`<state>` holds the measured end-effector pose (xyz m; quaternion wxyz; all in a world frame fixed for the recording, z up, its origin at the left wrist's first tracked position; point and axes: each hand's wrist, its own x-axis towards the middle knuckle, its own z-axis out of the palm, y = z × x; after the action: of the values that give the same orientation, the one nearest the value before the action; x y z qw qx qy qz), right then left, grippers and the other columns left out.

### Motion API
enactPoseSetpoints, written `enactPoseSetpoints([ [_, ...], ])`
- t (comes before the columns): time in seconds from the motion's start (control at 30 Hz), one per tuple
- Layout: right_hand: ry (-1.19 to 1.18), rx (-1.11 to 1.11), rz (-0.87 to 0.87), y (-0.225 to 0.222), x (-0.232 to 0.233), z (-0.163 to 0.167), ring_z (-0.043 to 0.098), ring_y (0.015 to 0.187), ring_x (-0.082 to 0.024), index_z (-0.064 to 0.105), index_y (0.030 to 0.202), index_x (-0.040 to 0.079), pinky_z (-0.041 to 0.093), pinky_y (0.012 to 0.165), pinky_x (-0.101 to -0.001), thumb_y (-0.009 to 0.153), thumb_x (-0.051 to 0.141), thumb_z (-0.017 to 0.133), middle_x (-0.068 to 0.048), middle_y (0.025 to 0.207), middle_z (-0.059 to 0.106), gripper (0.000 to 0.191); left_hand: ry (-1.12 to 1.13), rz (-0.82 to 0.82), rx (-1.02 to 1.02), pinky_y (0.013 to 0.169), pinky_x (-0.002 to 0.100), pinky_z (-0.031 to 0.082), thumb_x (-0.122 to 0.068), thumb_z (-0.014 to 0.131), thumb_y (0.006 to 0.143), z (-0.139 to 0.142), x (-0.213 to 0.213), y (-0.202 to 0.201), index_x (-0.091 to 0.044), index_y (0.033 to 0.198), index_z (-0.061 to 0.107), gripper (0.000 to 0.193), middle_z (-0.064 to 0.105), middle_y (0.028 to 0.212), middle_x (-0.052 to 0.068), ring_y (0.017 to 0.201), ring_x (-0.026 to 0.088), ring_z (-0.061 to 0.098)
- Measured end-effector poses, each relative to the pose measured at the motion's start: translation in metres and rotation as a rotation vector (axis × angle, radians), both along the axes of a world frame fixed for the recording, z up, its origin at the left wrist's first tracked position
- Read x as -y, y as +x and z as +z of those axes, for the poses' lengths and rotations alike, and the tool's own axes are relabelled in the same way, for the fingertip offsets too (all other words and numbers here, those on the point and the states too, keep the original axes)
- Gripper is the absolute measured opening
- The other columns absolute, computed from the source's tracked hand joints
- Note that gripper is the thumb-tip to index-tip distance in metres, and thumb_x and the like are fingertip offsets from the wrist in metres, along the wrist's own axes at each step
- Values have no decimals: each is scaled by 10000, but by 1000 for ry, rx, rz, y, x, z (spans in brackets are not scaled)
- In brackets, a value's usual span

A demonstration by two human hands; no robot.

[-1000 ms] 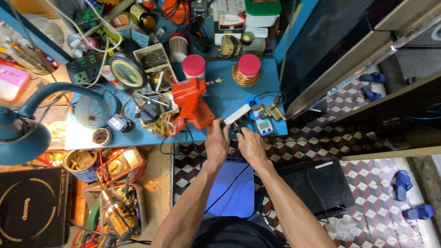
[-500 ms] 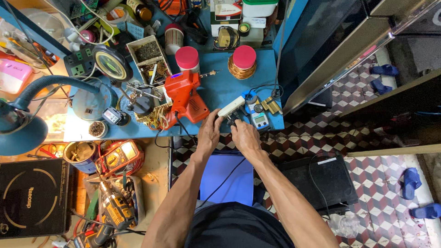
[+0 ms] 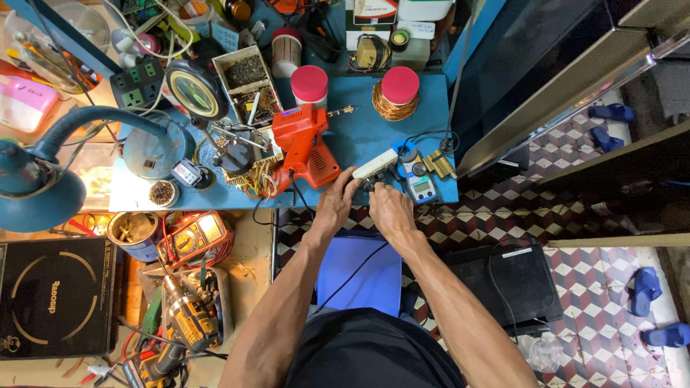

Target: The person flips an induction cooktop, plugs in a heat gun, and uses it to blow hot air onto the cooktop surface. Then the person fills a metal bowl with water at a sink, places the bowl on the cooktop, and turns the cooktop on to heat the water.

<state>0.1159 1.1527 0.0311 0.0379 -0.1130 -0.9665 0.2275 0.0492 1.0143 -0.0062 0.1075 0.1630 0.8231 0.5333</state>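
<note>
White bar (image 3: 375,164) pinched in left hand (image 3: 336,203) fingers at the worktop's (image 3: 359,140) front edge; right hand (image 3: 389,208) fingers closed on a small dark part (image 3: 371,185) beside it.

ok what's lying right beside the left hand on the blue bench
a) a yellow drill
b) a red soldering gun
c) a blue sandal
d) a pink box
b: the red soldering gun lies on the bench just left of the left hand, which holds a white bar.
</note>
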Motion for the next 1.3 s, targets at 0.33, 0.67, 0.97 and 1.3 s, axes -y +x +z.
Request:
enactPoseSetpoints([
  [0.33,-56,-1,7,-5,-5,-11,718,792,-453,663,918,-58,572,689,-537,972,175,617,-285,882,712,244,-5,-41,14,827,425,518,-347,562,1043,0,2,-4,-147,1356,585,372,670,1088,171,986,328,661],
  [0.67,29,-72,16,-21,-3,-17,682,823,-480,652,946,-28,535,718,-573,951,195,627,-274,903,702,224,-10,-29,116,787,430,518,-339,594,1005,-13,3,-11,-145,1359,586,404,681,989,186,884,329,668],
  [0.97,67,14,-87,0,15,25,681,942,-432,644,1018,-27,548,796,-528,955,228,642,-249,1037,678,263,-87,-7,121,847,358,540,-369,589,986,26,51,-27,-115,1248,725,389,756,1044,143,921,264,716],
  [1.3,-303,-401,-81,-101,95,-1,552,1173,-459,535,1355,-105,462,978,-496,1057,215,596,-303,1286,567,440,589,407,359,772,297,535,-297,571,1047,17,91,64,23,1181,658,359,735,1012,137,845,159,641],
])
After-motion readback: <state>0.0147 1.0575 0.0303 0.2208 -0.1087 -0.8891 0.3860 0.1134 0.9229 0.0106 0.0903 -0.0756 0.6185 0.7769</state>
